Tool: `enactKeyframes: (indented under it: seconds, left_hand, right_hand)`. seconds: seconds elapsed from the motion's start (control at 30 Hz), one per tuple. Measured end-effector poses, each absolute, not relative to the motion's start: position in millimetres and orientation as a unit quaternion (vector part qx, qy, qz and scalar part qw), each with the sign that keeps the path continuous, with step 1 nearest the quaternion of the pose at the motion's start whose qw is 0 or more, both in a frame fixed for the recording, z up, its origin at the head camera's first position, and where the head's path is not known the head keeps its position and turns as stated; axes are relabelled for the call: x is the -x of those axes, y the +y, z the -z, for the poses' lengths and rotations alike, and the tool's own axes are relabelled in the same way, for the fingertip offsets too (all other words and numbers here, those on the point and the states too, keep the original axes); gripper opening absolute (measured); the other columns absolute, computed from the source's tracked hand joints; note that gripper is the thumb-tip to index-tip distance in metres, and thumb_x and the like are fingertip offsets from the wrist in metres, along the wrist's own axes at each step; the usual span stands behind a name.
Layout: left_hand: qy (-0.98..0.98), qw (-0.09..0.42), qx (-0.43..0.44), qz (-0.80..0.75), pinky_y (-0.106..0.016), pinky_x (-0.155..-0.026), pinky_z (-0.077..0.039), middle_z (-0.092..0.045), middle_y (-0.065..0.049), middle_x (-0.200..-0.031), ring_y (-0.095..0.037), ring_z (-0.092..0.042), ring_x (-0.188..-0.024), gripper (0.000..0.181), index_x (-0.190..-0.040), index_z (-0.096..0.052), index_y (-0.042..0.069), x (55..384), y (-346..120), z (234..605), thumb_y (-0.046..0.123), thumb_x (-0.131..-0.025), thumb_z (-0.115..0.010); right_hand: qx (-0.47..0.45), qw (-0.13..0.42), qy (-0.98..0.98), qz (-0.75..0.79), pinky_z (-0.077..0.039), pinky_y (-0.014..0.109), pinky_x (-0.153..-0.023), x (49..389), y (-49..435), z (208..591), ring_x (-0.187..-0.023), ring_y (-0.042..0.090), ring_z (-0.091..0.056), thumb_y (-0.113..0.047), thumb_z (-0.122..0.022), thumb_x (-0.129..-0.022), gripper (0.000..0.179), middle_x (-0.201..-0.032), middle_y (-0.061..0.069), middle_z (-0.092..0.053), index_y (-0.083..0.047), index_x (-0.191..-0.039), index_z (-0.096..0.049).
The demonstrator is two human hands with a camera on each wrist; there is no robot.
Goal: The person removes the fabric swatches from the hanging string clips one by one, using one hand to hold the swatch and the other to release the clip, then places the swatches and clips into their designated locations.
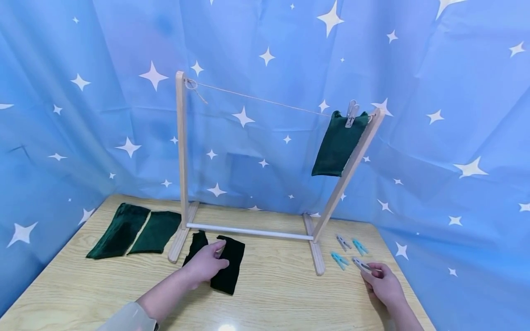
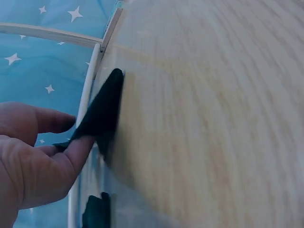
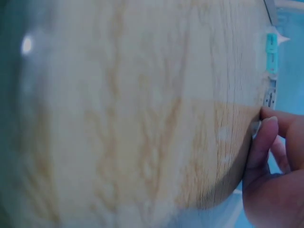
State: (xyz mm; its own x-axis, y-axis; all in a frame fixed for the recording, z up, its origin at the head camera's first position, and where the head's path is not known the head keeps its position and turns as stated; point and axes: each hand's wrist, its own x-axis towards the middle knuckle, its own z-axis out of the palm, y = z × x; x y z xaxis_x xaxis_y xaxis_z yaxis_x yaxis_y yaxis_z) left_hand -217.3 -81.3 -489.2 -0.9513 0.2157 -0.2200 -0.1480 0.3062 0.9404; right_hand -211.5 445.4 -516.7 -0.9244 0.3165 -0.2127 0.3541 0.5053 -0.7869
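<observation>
My left hand [image 1: 205,265] pinches the upper edge of a dark green cloth [image 1: 232,271] between thumb and fingers. In the left wrist view this cloth [image 2: 102,107] is lifted into a fold. Partly behind that hand lies another dark green cloth [image 1: 198,243]. At the right, the right hand [image 1: 385,282] pinches one end of a grey clothespin [image 1: 360,264] low over the table. A second grey clothespin [image 1: 343,242] and two turquoise ones, a nearer clothespin [image 1: 340,260] and a farther clothespin [image 1: 360,247], lie just beyond the fingertips.
A wooden rack [image 1: 182,151] with a string [image 1: 265,99] across its top stands at the back. A green cloth [image 1: 337,147] hangs there from a grey clothespin [image 1: 351,114]. Two more cloths, an outer cloth [image 1: 120,230] and an inner cloth [image 1: 156,232], lie at the left.
</observation>
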Motion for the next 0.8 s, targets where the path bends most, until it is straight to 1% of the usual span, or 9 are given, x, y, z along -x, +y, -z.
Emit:
enactKeyframes:
  seconds: [0.03,0.1,0.17,0.23,0.27,0.37,0.53,0.73,0.8]
  left_hand:
    - [0.797,0.15,-0.026,-0.584,-0.029,-0.06,-0.043,-0.048,-0.039,-0.16,-0.044,-0.058,-0.142,0.073,-0.168,-0.039,-0.001,216.8,-81.3,488.0,0.003,-0.102,-0.07]
    - [0.794,0.149,-0.035,-0.588,-0.028,-0.06,-0.043,-0.049,-0.037,-0.157,-0.037,-0.068,-0.112,0.075,-0.17,-0.037,0.0,216.9,-81.2,486.3,-0.001,-0.101,-0.068]
    - [0.784,0.152,-0.044,-0.6,-0.028,-0.058,-0.042,-0.048,-0.04,-0.158,-0.027,-0.061,-0.083,0.076,-0.172,-0.033,0.002,217.1,-81.3,485.4,-0.004,-0.103,-0.064]
    - [0.772,0.157,-0.048,-0.614,-0.028,-0.056,-0.045,-0.045,-0.042,-0.16,-0.019,-0.058,-0.072,0.075,-0.174,-0.029,0.005,217.7,-82.1,484.7,-0.004,-0.106,-0.06]
    - [0.761,0.164,-0.046,-0.625,-0.028,-0.052,-0.043,-0.043,-0.043,-0.161,-0.015,-0.047,-0.062,0.075,-0.175,-0.026,0.008,218.2,-82.3,484.5,-0.003,-0.107,-0.057]
    - [0.741,0.181,-0.032,-0.646,-0.03,-0.048,-0.046,-0.034,-0.042,-0.168,-0.01,-0.045,-0.053,0.074,-0.177,-0.022,0.017,219.0,-83.8,484.1,0.001,-0.112,-0.052]
    - [0.731,0.189,-0.015,-0.655,-0.032,-0.049,-0.048,-0.025,-0.043,-0.171,-0.012,-0.032,-0.047,0.076,-0.178,-0.018,0.022,218.4,-83.7,485.2,0.001,-0.113,-0.051]
    - [0.782,0.164,-0.037,-0.6,-0.029,-0.047,-0.045,-0.021,-0.033,-0.177,-0.017,-0.04,-0.05,0.097,-0.179,-0.012,0.018,212.2,-78.2,486.8,-0.007,-0.102,-0.065]
    - [0.798,0.151,-0.046,-0.582,-0.028,-0.046,-0.042,-0.023,-0.028,-0.179,-0.024,-0.06,-0.062,0.104,-0.179,-0.011,0.018,209.8,-76.2,487.9,-0.009,-0.097,-0.069]
  right_hand:
    - [-0.192,0.021,0.869,0.456,-0.056,0.029,-0.061,211.5,445.5,516.4,-0.078,0.015,-0.059,-0.019,-0.067,-0.108,0.051,-0.106,0.004,-0.05,0.004,-0.147,-0.044]
    - [-0.193,0.023,0.87,0.453,-0.057,0.03,-0.062,211.4,445.4,515.5,-0.079,0.016,-0.059,-0.02,-0.067,-0.109,0.051,-0.107,0.006,-0.049,0.004,-0.147,-0.044]
    - [-0.192,0.023,0.873,0.447,-0.057,0.03,-0.062,211.2,445.5,515.2,-0.081,0.016,-0.06,-0.021,-0.067,-0.109,0.051,-0.109,0.007,-0.05,0.004,-0.147,-0.044]
    - [-0.191,0.023,0.876,0.442,-0.058,0.031,-0.063,211.3,445.9,515.3,-0.082,0.017,-0.06,-0.022,-0.067,-0.109,0.051,-0.111,0.009,-0.049,0.004,-0.147,-0.045]
    - [-0.192,0.023,0.877,0.441,-0.058,0.031,-0.063,211.4,445.9,515.2,-0.082,0.017,-0.06,-0.022,-0.067,-0.109,0.051,-0.111,0.01,-0.049,0.005,-0.147,-0.045]
    - [-0.195,0.023,0.876,0.441,-0.058,0.031,-0.063,211.6,445.5,515.5,-0.081,0.017,-0.06,-0.022,-0.067,-0.109,0.05,-0.111,0.009,-0.049,0.004,-0.146,-0.046]
    - [-0.196,0.027,0.871,0.449,-0.056,0.03,-0.061,210.6,443.0,513.1,-0.079,0.017,-0.059,-0.021,-0.066,-0.109,0.049,-0.108,0.007,-0.049,0.003,-0.146,-0.045]
    - [-0.195,0.021,0.875,0.443,-0.056,0.029,-0.06,209.7,441.7,511.8,-0.078,0.016,-0.059,-0.021,-0.067,-0.11,0.049,-0.106,0.006,-0.051,0.004,-0.146,-0.046]
    - [-0.196,0.021,0.874,0.444,-0.056,0.03,-0.06,209.9,442.4,512.9,-0.078,0.016,-0.059,-0.022,-0.067,-0.11,0.049,-0.106,0.005,-0.051,0.004,-0.146,-0.046]
